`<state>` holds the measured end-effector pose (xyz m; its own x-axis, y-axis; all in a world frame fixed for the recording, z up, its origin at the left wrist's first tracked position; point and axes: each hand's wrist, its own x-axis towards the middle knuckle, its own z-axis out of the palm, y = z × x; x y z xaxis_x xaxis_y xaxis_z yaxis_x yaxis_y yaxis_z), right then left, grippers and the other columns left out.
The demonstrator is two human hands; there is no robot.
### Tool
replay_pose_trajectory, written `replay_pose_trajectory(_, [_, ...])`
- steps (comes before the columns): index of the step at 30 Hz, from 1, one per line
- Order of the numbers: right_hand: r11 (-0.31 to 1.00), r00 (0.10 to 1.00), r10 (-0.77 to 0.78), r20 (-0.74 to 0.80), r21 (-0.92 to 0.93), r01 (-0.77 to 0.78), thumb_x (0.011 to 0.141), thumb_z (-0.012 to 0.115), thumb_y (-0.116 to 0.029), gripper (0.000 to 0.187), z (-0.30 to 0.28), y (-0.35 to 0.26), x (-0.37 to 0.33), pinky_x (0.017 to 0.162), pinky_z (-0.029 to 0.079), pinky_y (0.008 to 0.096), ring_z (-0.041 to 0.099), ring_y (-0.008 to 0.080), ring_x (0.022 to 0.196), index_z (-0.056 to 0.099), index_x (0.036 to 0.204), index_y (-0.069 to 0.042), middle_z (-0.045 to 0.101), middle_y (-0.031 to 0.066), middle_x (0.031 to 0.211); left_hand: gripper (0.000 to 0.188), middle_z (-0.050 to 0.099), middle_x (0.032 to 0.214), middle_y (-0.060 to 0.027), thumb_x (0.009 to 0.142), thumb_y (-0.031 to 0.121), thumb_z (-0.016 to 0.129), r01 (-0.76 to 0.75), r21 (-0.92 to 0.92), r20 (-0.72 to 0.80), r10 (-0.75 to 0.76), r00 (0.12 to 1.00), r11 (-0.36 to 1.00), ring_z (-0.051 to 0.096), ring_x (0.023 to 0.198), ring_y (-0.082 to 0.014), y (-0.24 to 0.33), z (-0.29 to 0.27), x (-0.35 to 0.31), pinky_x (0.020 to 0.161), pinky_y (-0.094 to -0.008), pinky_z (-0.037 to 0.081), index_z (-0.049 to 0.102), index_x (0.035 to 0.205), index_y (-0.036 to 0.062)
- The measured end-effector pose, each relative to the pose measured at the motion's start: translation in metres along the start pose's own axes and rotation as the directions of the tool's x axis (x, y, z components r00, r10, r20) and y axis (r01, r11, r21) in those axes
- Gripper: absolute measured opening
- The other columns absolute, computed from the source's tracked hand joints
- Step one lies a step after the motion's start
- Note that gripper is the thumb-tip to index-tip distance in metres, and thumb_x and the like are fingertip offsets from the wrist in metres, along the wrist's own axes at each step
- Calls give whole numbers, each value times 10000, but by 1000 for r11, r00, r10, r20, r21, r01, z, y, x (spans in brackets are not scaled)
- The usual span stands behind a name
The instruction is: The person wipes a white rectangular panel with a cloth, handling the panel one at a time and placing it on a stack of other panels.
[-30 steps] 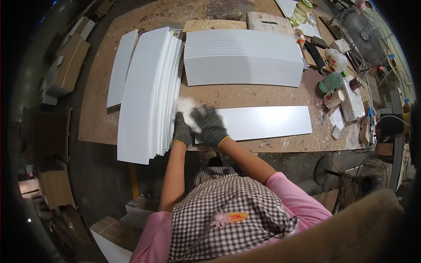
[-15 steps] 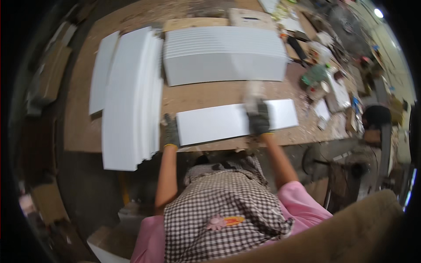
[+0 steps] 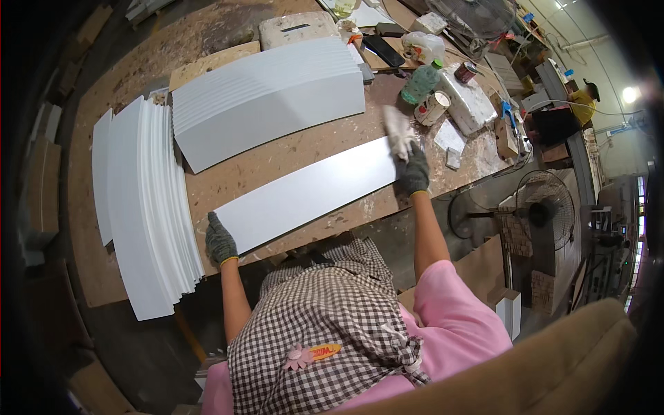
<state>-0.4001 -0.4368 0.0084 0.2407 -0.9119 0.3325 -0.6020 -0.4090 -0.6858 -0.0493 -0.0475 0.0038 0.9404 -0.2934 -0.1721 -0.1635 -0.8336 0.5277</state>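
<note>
A long white panel (image 3: pixel 311 183) lies flat along the near part of the workbench, slightly tilted up to the right. At its left end is my left hand (image 3: pixel 220 238) in a dark grey knit glove, closed against the panel's end edge. My right hand (image 3: pixel 415 169), gloved the same way, is closed on a crumpled off-white rag (image 3: pixel 398 131) at the panel's right end. Part of the rag reaches past the far corner of the panel. The glove hides some of that end.
Stacked white panels (image 3: pixel 270 131) lie behind, and another stack (image 3: pixel 142 207) stands at the left, overhanging the bench (image 3: pixel 277 166). At the right are a green bottle (image 3: pixel 420 84), a tin can (image 3: pixel 433 108) and a white foam block (image 3: pixel 467 104). A fan (image 3: pixel 546 207) stands beyond the bench.
My right hand has slid the rag rightward along the panel to its right end. My left hand stays at the left end. The whole view has turned and shifted.
</note>
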Motion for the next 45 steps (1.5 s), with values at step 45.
replay_pose_trajectory(45, [547, 971, 38, 238, -818, 179, 830, 479, -625, 840, 37, -76, -46, 1075, 220, 572, 270, 436, 1356, 293, 1464, -106, 270, 200, 1506, 593, 230, 1550, -93, 898, 172, 433, 136, -825, 405, 405, 820, 548, 217, 1417, -320, -124, 48, 41, 1170, -446, 166, 294, 1468, 84])
